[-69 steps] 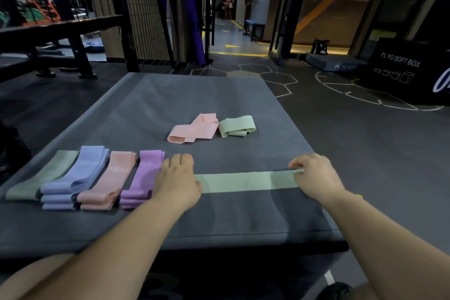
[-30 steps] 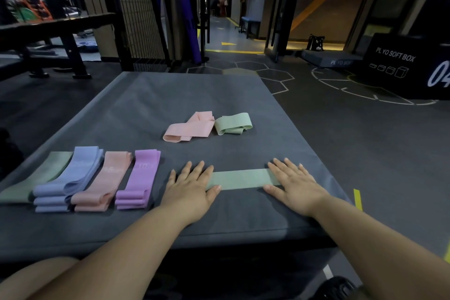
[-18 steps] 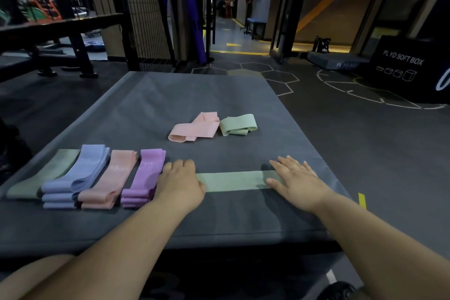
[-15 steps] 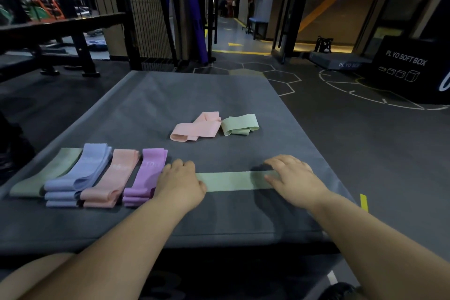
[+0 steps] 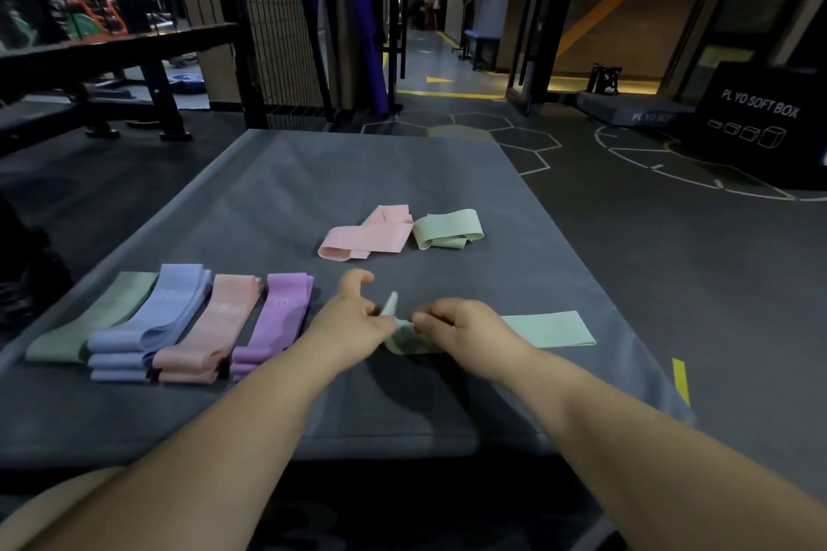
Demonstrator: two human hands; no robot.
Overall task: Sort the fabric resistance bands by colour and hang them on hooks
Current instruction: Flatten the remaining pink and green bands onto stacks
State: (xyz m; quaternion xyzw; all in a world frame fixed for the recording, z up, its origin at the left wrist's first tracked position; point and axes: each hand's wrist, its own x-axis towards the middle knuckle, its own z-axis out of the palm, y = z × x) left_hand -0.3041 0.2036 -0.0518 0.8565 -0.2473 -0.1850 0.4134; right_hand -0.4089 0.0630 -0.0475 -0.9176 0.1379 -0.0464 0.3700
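Observation:
A light green band (image 5: 550, 329) lies flat on the grey mat (image 5: 313, 174), its left end lifted and folded. My left hand (image 5: 353, 318) and my right hand (image 5: 461, 327) both pinch that raised left end, close together. To the left lie sorted piles side by side: an olive green band (image 5: 89, 318), blue bands (image 5: 152, 322), peach bands (image 5: 215, 327) and purple bands (image 5: 277, 318). Farther back rest a loose pink band (image 5: 367, 235) and a crumpled light green band (image 5: 447, 228).
The mat's near edge (image 5: 358, 447) drops to dark floor. A black rack (image 5: 134, 54) and wire mesh panel (image 5: 277, 13) stand at the back left. A black plyo soft box (image 5: 760, 121) sits on the floor at the right.
Both hands left the flattened band's ends and came together at its left end, lifting and folding it. The right end of the band now lies uncovered.

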